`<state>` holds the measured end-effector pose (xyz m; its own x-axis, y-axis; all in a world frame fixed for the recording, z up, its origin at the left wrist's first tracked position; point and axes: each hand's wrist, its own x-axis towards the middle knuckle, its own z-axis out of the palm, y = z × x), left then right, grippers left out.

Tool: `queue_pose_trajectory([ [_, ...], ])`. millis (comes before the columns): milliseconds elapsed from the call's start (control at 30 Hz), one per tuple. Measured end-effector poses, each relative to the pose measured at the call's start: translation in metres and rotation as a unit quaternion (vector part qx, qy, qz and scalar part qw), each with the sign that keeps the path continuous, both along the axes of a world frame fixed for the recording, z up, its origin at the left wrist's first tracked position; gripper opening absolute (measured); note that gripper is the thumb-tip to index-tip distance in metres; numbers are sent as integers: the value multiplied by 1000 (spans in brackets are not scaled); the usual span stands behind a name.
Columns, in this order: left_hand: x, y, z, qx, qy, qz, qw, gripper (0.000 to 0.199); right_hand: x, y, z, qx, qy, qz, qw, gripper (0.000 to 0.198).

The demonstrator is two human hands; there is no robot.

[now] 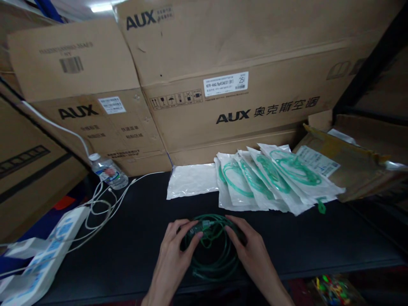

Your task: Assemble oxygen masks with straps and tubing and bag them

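A coil of clear green tubing [215,274] lies on the black table top [134,250] close in front of me. My left hand [178,244] pinches the coil's upper left side, where a clear green plastic fitting [204,225] shows by the fingertips. On the upper right of the loops my right hand [247,242] closes thumb and fingers around the tubing. Behind the coil, several white pouches [264,182] with similar green tubing inside lie overlapped in a row. A flat white plastic packet [193,180] lies to their left.
Large cardboard boxes [191,127] wall off the back. At left are a plastic bottle [110,172], white cables [106,208] and a power strip [47,259]. An opened carton [360,165] stands at right; small colourful pieces [334,291] sit below the table's front edge.
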<state>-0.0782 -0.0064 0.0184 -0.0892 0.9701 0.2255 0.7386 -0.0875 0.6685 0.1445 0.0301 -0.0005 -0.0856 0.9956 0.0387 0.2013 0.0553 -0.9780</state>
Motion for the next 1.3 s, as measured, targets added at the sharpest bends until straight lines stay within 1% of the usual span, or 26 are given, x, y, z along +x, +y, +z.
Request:
queue_pose_trajectory([
  [133, -6, 1, 2, -24, -12, 3, 1000, 33, 11, -14, 1, 55, -59, -29, 996, 32],
  [200, -6, 0, 5, -51, -27, -2, 998, 37, 18, -23, 1, 64, -78, -45, 994, 29],
  [233, -6, 0, 7, -63, -30, -5, 998, 39, 21, -27, 1, 57, -75, -49, 994, 29],
  [300, -6, -1, 9, -76, -25, -8, 997, 42, 24, -36, 3, 24, -59, -32, 997, 32],
  [433, -5, -2, 5, -88, -18, -10, 996, 44, 14, -44, 9, -54, -17, 53, 997, 44],
  [533, -4, -1, -2, -90, -36, 1, 995, 45, -1, -45, 12, -69, 9, 83, 994, 46],
  [633, -5, 0, -9, -70, -48, 18, 996, 43, -13, -47, 12, -66, 21, 109, 992, 48],
  [700, -6, 0, -12, -51, -53, 21, 997, 40, -19, -49, 10, -42, 15, 118, 992, 50],
  [733, -7, 0, -13, -43, -57, 22, 997, 39, -21, -49, 9, -19, 4, 107, 994, 50],
  [833, -6, -1, -13, -16, -71, 40, 997, 39, -30, -46, 3, 77, -74, 37, 994, 51],
  [900, -4, -3, -12, 2, -71, 57, 996, 39, -37, -40, 1, 136, -170, 7, 976, 53],
  [967, -2, -5, -10, 16, -65, 65, 996, 36, -44, -34, 0, 178, -277, 0, 944, 46],
  [1033, 1, -6, -9, 29, -60, 68, 996, 34, -50, -28, 1, 192, -342, -4, 920, 28],
  [1067, 2, -7, -8, 37, -57, 70, 995, 33, -52, -27, 1, 194, -352, -6, 916, 20],
  [1133, 3, -8, -7, 52, -50, 76, 995, 32, -56, -26, 3, 192, -344, -7, 919, 14],
  [1300, 4, -8, -9, 59, -27, 82, 995, 33, -52, -31, 13, 173, -303, -6, 937, 14],
])
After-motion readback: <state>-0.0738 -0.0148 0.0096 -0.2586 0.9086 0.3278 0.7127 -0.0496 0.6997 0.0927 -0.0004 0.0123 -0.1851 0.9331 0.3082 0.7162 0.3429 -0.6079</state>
